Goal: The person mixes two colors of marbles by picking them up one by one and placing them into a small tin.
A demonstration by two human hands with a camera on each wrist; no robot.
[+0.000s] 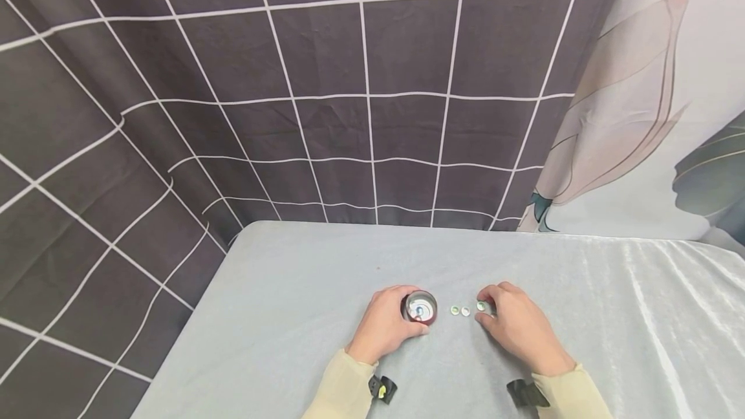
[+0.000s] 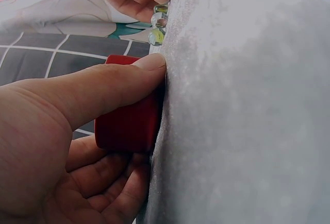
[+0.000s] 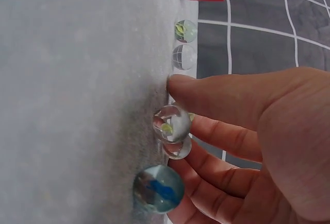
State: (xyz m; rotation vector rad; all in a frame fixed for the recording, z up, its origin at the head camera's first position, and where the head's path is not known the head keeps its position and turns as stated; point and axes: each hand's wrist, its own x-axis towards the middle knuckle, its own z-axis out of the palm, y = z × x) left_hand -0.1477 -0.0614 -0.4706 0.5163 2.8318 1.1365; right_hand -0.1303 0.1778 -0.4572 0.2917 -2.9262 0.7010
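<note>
My left hand [image 1: 384, 319] grips a red cup [image 2: 129, 126], left of two marbles [image 1: 455, 310].
Nearest, my sleeves [image 1: 343, 386] are cut off. My right hand [image 1: 518, 323] bends beside partly hidden marbles [image 3: 180, 151]; whether it holds any, I can't tell. The upright cup opens upward, blue contents unclear. Far: gridded curtain [image 1: 332, 125].

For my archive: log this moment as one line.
left hand: grips red cup; right hand: curved around marbles, contact unclear; two marbles: between hands

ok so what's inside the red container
The head view shows something small and blue in the red container, too small to identify. In both wrist views its wall hides the inside.
</note>
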